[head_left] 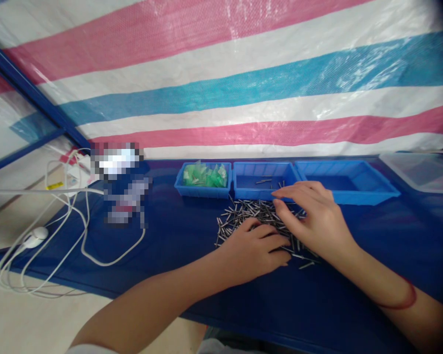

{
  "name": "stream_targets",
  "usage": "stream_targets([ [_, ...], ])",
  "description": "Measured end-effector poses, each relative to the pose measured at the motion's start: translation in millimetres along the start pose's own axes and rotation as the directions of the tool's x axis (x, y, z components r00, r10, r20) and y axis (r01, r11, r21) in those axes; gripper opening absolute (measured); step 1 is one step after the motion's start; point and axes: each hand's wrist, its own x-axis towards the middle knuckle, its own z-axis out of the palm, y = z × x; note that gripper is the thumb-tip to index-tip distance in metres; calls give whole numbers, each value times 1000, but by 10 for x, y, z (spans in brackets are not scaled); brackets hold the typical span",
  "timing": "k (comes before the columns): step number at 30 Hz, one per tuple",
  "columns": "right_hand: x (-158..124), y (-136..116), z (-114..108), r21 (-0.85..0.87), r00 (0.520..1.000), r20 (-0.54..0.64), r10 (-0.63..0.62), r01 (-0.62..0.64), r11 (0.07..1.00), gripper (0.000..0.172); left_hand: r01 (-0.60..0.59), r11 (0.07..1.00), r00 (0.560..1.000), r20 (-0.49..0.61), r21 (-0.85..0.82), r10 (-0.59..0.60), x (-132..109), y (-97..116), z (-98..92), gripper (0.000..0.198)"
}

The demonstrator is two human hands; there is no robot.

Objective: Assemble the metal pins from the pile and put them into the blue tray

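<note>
Take the middle blue bin (251,192) as the landmark: the pile of thin metal pins (254,208), blind rivets by their look, lies on the blue tabletop (177,231) just in front of it, while a few more pins (265,181) rest inside it. The left hand (256,248) lies over the near part of the pile, well in front of the bin, its fingers bent down among the pins; whether it grasps any, I cannot tell. The right hand (313,209) is at the bin's front right corner, thumb and forefinger tips close together, though whether a pin is between them does not show. For work like this, a light fingertip touch should serve better than a fistful, since crossed pins probably snag and drag their neighbours. Spreading a thin layer in front of the bin would make single pins easier to lift. The stray pins (307,264) at the pile's near right edge, farther out from the bin, are best nudged inward with a flat finger.
</note>
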Motion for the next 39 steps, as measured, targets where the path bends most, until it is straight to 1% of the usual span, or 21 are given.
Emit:
stream_targets([
  [5, -1, -43, -32, 43, 1000, 13, 1, -2, 999, 12, 17, 999, 1000, -19, 46, -16, 2, -6, -6, 18],
  [9, 8, -53, -55, 74, 1000, 16, 11, -12, 997, 11, 33, 999, 999, -42, 26, -32, 9, -26, 1, 18],
  [11, 9, -44, -64, 128, 1000, 24, 11, -14, 992, 12, 90, 995, 994, -55, -32, -91, 25, -39, -36, 21],
  [12, 8, -39, -67, 170, 999, 38, 10, -16, 985, 14, 138, 987, 988, -62, -85, -143, 35, -46, -65, 22],
  [14, 3, -34, -69, 273, 996, 92, 14, -39, 961, 18, 252, 938, 957, -81, -237, -278, 51, -64, -130, 22],
  [16, -4, -43, -63, 367, 984, 178, 29, -94, 925, 21, 349, 844, 902, -100, -407, -421, 58, -86, -186, 21],
  [18, -9, -64, -51, 433, 959, 281, 37, -161, 887, 22, 399, 738, 841, -102, -544, -531, 55, -107, -219, 20],
  [20, -7, -87, -40, 482, 927, 373, 41, -232, 845, 22, 415, 655, 804, -83, -631, -589, 49, -121, -230, 19],
  [22, 2, -100, -32, 531, 898, 437, 56, -308, 789, 23, 418, 601, 787, -60, -681, -614, 46, -123, -231, 19],
  [24, 15, -101, -31, 579, 882, 463, 92, -379, 722, 24, 421, 569, 773, -48, -706, -632, 47, -118, -231, 19],
  [27, 28, -99, -34, 623, 872, 466, 152, -445, 644, 24, 432, 539, 753, -39, -723, -656, 54, -113, -230, 20],
  [31, 34, -127, -38, 638, 865, 448, 224, -485, 598, 21, 451, 483, 727, -6, -751, -687, 61, -132, -218, 17],
  [36, 27, -177, -28, 671, 893, 358, 273, -449, 590, 19, 504, 402, 669, 51, -764, -742, 66, -157, -170, 18],
  [39, -1, -174, 0, 662, 910, 304, 283, -415, 624, 17, 537, 370, 667, 114, -758, -736, 67, -161, -146, 21],
])
